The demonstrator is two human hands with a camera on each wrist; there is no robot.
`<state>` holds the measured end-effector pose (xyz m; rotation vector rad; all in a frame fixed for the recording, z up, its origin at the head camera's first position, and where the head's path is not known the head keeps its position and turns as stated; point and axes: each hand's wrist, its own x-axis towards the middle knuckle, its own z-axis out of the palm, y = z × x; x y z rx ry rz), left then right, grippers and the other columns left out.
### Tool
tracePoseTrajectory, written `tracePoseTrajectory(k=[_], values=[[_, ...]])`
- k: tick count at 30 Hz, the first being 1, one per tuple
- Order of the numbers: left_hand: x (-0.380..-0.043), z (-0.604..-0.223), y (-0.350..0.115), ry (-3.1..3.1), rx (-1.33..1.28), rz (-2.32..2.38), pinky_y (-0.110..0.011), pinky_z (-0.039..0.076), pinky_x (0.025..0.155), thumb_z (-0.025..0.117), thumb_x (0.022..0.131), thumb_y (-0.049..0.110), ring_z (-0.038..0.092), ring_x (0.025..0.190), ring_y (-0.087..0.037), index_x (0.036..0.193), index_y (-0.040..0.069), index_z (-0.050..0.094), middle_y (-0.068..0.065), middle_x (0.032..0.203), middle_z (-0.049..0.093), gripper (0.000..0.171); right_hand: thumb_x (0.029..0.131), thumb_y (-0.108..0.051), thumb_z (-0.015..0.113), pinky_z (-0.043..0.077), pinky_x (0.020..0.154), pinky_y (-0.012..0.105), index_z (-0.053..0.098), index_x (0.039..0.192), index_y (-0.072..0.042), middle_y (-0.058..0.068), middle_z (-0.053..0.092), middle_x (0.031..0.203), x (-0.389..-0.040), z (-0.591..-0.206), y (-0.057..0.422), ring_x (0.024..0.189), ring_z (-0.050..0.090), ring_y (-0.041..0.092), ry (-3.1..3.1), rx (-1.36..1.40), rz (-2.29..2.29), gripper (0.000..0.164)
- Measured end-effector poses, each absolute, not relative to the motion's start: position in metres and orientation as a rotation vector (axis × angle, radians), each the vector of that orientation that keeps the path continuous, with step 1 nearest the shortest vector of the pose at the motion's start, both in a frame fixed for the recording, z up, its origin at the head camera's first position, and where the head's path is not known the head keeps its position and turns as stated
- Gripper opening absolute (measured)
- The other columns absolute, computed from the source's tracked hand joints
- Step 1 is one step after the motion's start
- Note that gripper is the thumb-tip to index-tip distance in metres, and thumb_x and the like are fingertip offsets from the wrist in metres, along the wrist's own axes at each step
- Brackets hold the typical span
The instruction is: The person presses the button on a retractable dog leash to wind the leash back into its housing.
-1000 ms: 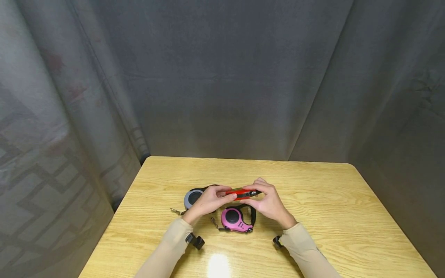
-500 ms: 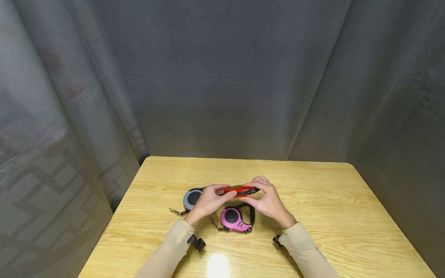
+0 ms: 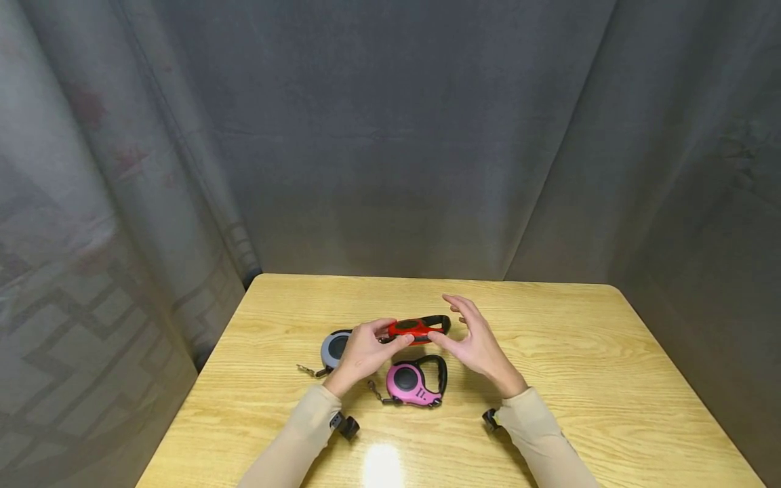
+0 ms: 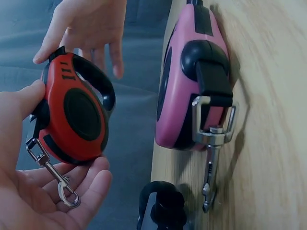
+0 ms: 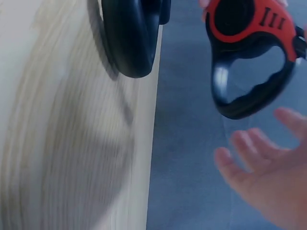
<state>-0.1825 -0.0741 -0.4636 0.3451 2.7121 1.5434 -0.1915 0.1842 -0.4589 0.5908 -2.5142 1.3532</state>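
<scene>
A red and black retractable dog leash (image 3: 403,329) is held above the table by my left hand (image 3: 364,351), thumb on one edge and fingers under the other. In the left wrist view its metal clip (image 4: 61,184) dangles over the left fingers. My right hand (image 3: 478,346) has its fingers spread off the leash; its thumb (image 4: 45,50) is at the black button end, and I cannot tell if it touches. The right wrist view shows the leash's black loop handle (image 5: 240,108) free, with the right fingers (image 5: 249,148) apart from it.
A pink retractable leash (image 3: 405,381) lies on the wooden table (image 3: 579,379) just in front of the hands. A grey one (image 3: 332,349) lies to the left, partly behind the left hand, its clip (image 3: 307,370) pointing left. Grey curtains (image 3: 378,135) hang around the table.
My right fingers have let go of the leash's handle end and spread upward. The red leash has tilted so its face and loop handle show more. My left hand keeps its hold.
</scene>
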Motion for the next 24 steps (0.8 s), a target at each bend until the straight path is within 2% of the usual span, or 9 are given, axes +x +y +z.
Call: tracePoseTrajectory(k=[5,11,15,18,21,24], values=[[-0.183,-0.464,-0.074,2.736,0.324,1.508,-0.041,0.06,0.088,0.081,0.091,0.054,0.076,0.115,-0.031,0.142,0.005,0.068,-0.015,0.127,0.078,0.072,0.092,-0.039,0.084,0.053,0.107,0.06,0.045,0.16,-0.007,0.021,0.057,0.155,-0.191,-0.458,0.185,0.131,0.064,0.045,-2.682,0.474,1.409,0.085],[-0.188,-0.464,-0.07,2.791,0.385,1.462,-0.035,0.059,0.085,0.084,0.09,0.049,0.076,0.106,-0.023,0.144,0.005,0.066,-0.01,0.125,0.078,0.072,0.086,-0.041,0.09,0.048,0.115,0.055,0.05,0.155,0.0,0.024,0.057,0.155,-0.194,-0.458,0.192,0.139,0.059,0.046,-2.755,0.474,1.472,0.09],[-0.194,-0.462,-0.063,2.81,0.448,1.403,-0.027,0.056,0.07,0.084,0.09,0.046,0.071,0.084,-0.015,0.144,0.006,0.065,-0.008,0.115,0.079,0.07,0.083,-0.035,0.094,0.046,0.117,0.054,0.057,0.149,0.003,0.025,0.057,0.154,-0.198,-0.462,0.199,0.141,0.057,0.046,-2.717,0.479,1.519,0.084],[-0.199,-0.461,-0.057,2.809,0.477,1.365,-0.025,0.049,0.06,0.084,0.091,0.044,0.062,0.065,-0.01,0.141,0.008,0.066,-0.007,0.107,0.079,0.064,0.082,-0.028,0.095,0.045,0.118,0.053,0.061,0.145,0.005,0.025,0.057,0.154,-0.202,-0.468,0.204,0.143,0.056,0.044,-2.681,0.489,1.552,0.078],[-0.203,-0.46,-0.053,2.8,0.47,1.329,-0.025,0.047,0.058,0.085,0.09,0.043,0.055,0.056,-0.007,0.141,0.009,0.066,-0.007,0.11,0.08,0.064,0.082,-0.023,0.095,0.044,0.119,0.051,0.06,0.145,0.006,0.026,0.055,0.156,-0.206,-0.473,0.207,0.145,0.053,0.044,-2.657,0.498,1.588,0.078],[-0.206,-0.461,-0.05,2.792,0.457,1.298,-0.026,0.049,0.062,0.086,0.088,0.044,0.056,0.058,-0.007,0.144,0.006,0.064,-0.011,0.116,0.08,0.07,0.082,-0.021,0.095,0.042,0.119,0.051,0.058,0.146,0.009,0.027,0.052,0.158,-0.208,-0.479,0.21,0.148,0.049,0.045,-2.641,0.504,1.609,0.08]])
